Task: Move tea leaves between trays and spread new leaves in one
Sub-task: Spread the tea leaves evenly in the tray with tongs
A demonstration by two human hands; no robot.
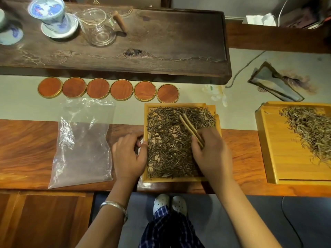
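My left hand (129,154) grips the left rim of the shallow yellow wooden tray (179,179) in front of me, fingers curled over its edge, steadying it where it overhangs the table's near edge. If that grip loosens while I rake, the tray could skid or tip toward my lap. My right hand (211,154) pinches a pair of slim bamboo tongs (191,130), whose tips lie nearly together on the dark, wiry tea leaves (168,145) covering this tray. The layer is thick and reaches the rims, so a hard sweep would flick leaves over the side onto the reddish wooden table (26,149). The crumpled clear plastic bag (82,144) lies just left, easy to snag with my wrist. Farther right, the second yellow tray (272,158) holds a paler heap of leaves (311,129); carrying pinches across that gap risks dropping strands.
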